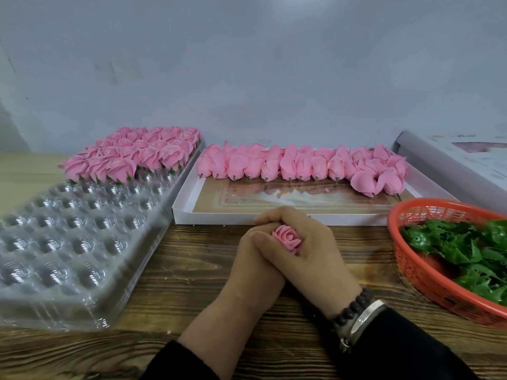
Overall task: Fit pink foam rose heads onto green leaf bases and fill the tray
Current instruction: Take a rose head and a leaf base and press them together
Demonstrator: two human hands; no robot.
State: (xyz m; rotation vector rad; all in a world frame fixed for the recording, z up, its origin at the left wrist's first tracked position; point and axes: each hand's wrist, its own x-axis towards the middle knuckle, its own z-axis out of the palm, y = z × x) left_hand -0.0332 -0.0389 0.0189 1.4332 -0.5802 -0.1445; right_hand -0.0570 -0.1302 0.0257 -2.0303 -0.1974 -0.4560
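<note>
**A:** From the head camera, what surrounds the hands?

**B:** A wooden table (192,272). On the left lies a clear plastic tray (82,242) with round cups; its far rows hold finished roses (131,154), green bases showing beneath the pink heads, and the near cups hold nothing. Straight ahead, just beyond the hands, sits a shallow white box (219,216) with loose rose heads (301,163) laid in a row along its far side. On the right, an orange basket (411,259) holds green leaf bases (466,253). A pale box (461,157) leans at the far right, by the grey wall.

**A:** And the hands?

**B:** Clasped together at the centre, near the box's front edge. The left hand (255,259) and right hand (310,256) both have fingers curled round one pink rose head (288,237), the right overlapping the left. The right wrist wears a dark bead bracelet (354,308) and a metal bangle.

**A:** Which way does the rose point?

**B:** Its spiral face looks up toward the camera, its axis running down into the grip. Its underside is hidden, so whether a leaf base is on I cannot tell.
</note>
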